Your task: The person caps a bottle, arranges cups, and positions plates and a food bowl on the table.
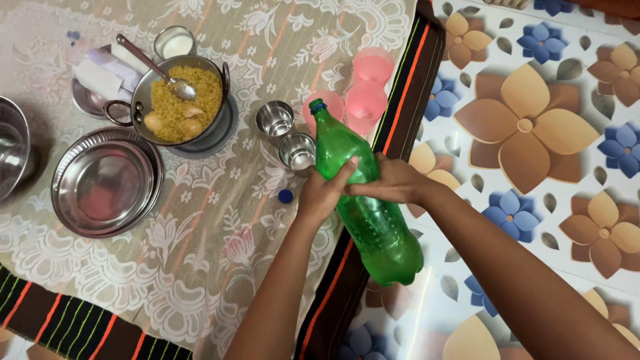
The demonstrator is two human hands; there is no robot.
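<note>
Both hands, left hand [322, 193] and right hand [390, 181], are wrapped round the uncapped green plastic bottle [363, 200], tilted with its mouth just above the two steel cups [287, 135], pink tumblers [357, 90] just beyond.

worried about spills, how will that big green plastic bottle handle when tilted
The big green plastic bottle looks thin-walled, so it may flex under both hands. Its cap is off, so squeezing could spill. It seems nearly empty, probably light.
</note>
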